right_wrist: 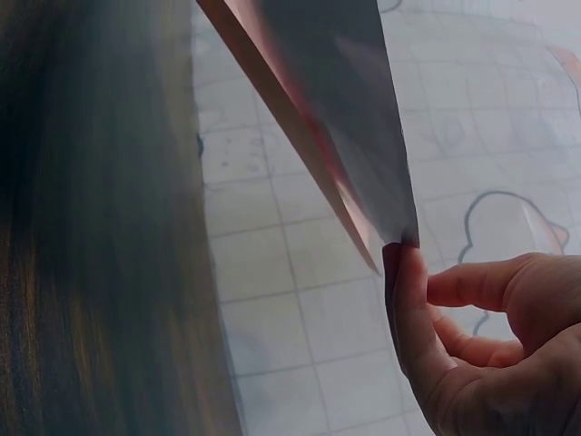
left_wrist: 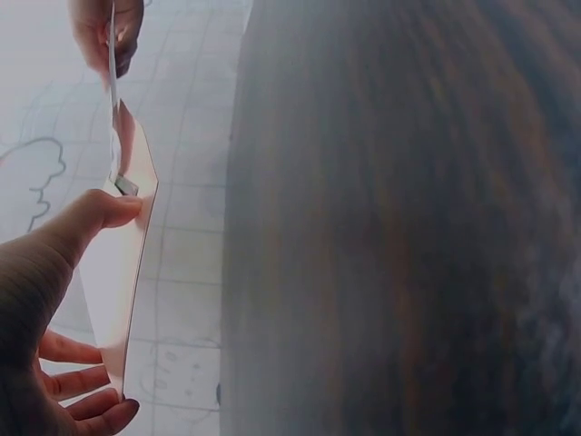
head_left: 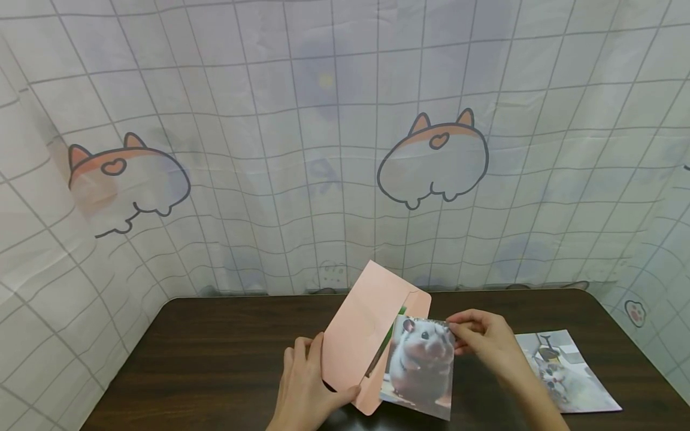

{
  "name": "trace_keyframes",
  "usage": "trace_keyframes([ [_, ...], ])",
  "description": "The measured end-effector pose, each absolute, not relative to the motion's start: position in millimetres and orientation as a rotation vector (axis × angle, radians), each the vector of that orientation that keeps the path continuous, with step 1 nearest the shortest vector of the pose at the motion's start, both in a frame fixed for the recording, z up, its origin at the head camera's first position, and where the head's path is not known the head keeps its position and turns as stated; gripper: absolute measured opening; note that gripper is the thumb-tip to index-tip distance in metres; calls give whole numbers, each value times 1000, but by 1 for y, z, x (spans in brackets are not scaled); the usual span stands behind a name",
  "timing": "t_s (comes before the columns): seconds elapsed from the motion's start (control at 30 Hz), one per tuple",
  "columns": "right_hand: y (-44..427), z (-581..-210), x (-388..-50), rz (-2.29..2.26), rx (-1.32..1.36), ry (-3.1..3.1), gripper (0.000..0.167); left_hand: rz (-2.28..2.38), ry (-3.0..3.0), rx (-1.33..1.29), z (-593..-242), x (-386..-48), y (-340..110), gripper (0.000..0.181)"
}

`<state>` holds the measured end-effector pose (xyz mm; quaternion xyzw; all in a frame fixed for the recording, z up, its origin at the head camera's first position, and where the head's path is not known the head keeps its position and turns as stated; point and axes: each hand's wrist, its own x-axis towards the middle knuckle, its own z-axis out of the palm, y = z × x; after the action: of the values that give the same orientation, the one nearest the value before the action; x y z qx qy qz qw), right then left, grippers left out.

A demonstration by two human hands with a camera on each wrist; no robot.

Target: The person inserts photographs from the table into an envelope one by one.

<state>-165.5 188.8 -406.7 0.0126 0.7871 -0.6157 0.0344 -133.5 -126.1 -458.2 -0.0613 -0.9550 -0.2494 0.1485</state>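
Observation:
A pink envelope [head_left: 362, 323] is tilted above the table, and my left hand [head_left: 308, 383] grips its lower left side, thumb in front and fingers behind. In the left wrist view the envelope [left_wrist: 113, 272] appears nearly edge-on. My right hand [head_left: 485, 344] pinches the upper right edge of a glossy card [head_left: 423, 365] with a hamster picture. This card stands in front of the envelope's open flap side. Something green and dark [head_left: 388, 341] shows inside the envelope's opening. In the right wrist view, thumb and fingers hold the card's corner [right_wrist: 395, 209].
A second picture card with a cat [head_left: 571, 377] lies on the dark wooden table [head_left: 215, 359] at the right, beside my right forearm. Behind the table's far edge hangs a white gridded curtain [head_left: 269, 149] with corgi drawings.

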Motion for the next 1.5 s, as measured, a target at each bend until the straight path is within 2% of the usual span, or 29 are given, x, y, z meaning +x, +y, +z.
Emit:
trace_keyframes([
  [1.5, 159, -411, -162, -1993, 203, 2674, 16, -712, -2730, -203, -460, -130, -123, 101],
])
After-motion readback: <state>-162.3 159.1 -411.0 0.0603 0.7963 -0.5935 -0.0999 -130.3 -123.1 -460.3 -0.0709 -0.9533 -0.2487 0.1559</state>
